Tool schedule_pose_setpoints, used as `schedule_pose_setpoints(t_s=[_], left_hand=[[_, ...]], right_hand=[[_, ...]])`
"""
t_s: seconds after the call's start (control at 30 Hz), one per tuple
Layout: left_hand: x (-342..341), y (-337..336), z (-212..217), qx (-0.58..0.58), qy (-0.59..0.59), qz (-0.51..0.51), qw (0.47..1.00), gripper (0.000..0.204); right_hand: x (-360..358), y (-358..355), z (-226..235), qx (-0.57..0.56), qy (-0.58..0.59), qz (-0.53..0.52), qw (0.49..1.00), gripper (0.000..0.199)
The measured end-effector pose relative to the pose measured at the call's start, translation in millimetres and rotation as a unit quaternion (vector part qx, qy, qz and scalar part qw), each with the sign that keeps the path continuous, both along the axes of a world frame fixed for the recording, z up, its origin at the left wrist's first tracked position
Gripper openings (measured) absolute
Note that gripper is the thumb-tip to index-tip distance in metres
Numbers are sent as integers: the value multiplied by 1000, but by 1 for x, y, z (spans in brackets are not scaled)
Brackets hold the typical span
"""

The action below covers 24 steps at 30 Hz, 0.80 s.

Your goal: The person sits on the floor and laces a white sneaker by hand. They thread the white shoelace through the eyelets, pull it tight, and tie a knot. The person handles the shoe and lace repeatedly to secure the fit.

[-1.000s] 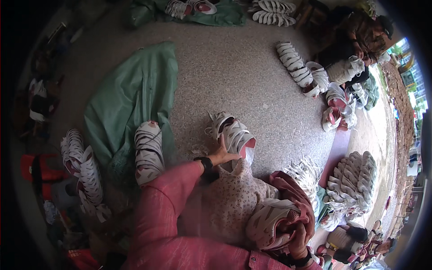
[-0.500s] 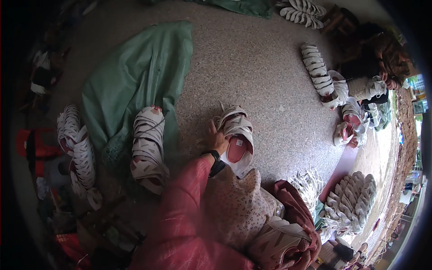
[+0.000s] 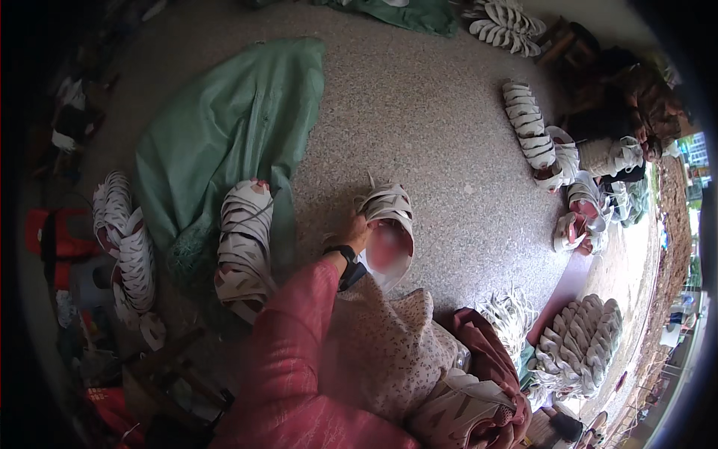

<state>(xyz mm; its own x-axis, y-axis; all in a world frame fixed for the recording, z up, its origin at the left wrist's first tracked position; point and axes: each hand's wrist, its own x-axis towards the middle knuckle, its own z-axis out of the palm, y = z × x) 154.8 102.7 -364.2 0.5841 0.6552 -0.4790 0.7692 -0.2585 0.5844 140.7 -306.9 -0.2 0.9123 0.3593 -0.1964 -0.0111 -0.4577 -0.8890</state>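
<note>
Centrally, a short overlapping stack of white shoe uppers (image 3: 390, 233) with pinkish-red interiors lies on the speckled floor (image 3: 419, 112), its open end toward the person. The left hand (image 3: 354, 230), with a black wristband (image 3: 344, 262) and a red sleeve (image 3: 299, 329), touches the stack's left edge; its fingertips are partly hidden, so whether they grip cannot be told. The right hand is out of view, and the state of its fingers cannot be told. Near, a floral cloth (image 3: 396, 344) adjoins a maroon cloth (image 3: 486, 352) and a loose white upper (image 3: 460, 404). To the left, a longer stack (image 3: 245, 239) lies against a green sheet (image 3: 239, 120); farther left stand two curved rows (image 3: 134, 258). To the right is a dense pile of pale uppers (image 3: 580, 346). Far right, another row (image 3: 527, 123) lies near a seated person (image 3: 651, 105).
</note>
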Motion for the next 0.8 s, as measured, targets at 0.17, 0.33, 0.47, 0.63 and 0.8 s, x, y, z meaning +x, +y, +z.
schedule_pose_setpoints(t_s=[0.17,0.33,0.47,0.63,0.8], left_hand=[[1,-13,-1,133,-22,34,990,32],[8,14,-5,163,-90,123,975,32],[18,41,14,159,-31,134,978,31],[-10,56,-12,140,51,98,984,53],[-29,51,-28,133,-57,77,987,88]], right_hand=[[2,1,-3,-2,7,4,1000,55],[1,1,-5,-7,11,2,1000,56],[-11,-4,-4,-16,11,-18,1000,57],[-16,-7,-1,-12,3,-10,1000,58],[-15,-12,4,2,-26,26,999,59]])
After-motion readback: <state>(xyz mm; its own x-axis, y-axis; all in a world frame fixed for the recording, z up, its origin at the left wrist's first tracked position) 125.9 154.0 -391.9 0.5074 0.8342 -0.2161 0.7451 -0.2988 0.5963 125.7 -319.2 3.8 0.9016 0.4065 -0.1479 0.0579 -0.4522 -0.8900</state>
